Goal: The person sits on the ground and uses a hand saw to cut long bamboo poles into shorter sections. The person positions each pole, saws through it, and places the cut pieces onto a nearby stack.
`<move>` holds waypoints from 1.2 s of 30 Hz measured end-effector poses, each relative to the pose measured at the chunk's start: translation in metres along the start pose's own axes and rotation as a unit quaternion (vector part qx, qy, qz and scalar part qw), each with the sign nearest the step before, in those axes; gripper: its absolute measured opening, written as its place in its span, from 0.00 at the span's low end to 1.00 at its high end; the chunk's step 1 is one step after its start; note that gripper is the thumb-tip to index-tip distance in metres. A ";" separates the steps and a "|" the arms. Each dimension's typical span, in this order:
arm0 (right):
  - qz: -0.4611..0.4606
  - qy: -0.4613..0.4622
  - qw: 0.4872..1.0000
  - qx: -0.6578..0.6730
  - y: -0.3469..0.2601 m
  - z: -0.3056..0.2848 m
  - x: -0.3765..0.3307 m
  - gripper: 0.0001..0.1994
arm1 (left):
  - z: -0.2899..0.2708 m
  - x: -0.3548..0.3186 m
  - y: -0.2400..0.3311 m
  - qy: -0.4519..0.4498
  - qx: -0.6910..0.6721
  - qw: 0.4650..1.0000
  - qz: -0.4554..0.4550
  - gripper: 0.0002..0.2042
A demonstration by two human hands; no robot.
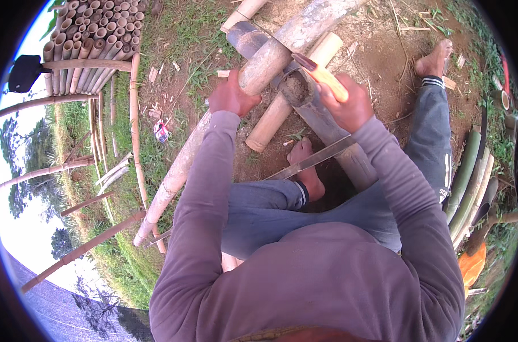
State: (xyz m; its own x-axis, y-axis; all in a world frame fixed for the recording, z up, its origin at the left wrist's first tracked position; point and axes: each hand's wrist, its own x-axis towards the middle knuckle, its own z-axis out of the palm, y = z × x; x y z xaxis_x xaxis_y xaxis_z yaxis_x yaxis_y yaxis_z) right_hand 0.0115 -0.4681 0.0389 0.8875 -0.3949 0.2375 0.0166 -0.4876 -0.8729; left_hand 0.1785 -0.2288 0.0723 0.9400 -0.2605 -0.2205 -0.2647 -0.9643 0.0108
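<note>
My left hand (233, 96) is closed round a thick, pale bamboo pole (176, 165) that runs slantwise from lower left to upper right. My right hand (349, 102) grips the orange-brown wooden handle (330, 81) of a bladed tool. Its thin dark blade lies across the pole beyond my left hand, seen nearly edge-on; whether it is a saw or a knife I cannot tell. Under the pole slants a thick dark bamboo trunk (330, 125) with an open, dirt-filled hollow (297, 87). A shorter pale bamboo piece (268, 124) crosses beneath them.
A long flat metal strip (310, 161) passes by my right wrist above my bare foot (307, 165). Stacked cut bamboo tubes (93, 40) stand at the upper left beside a bamboo rail frame (136, 125). Green bamboo lengths (465, 171) and an orange cloth or bag (471, 263) lie at the right.
</note>
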 end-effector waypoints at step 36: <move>0.056 -0.024 0.998 0.002 -0.021 0.009 0.002 0.18 | 0.011 -0.010 -0.013 0.018 -0.007 1.000 0.006 0.49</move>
State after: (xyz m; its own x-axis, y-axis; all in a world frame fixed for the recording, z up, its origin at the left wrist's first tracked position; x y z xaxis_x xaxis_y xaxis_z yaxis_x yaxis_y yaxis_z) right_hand 0.0169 -0.4519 0.0543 0.9048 -0.4091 0.1180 -0.0821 -0.4396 -0.8944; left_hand 0.1704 -0.2131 0.0638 0.9440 -0.2728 -0.1854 -0.2728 -0.9617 0.0259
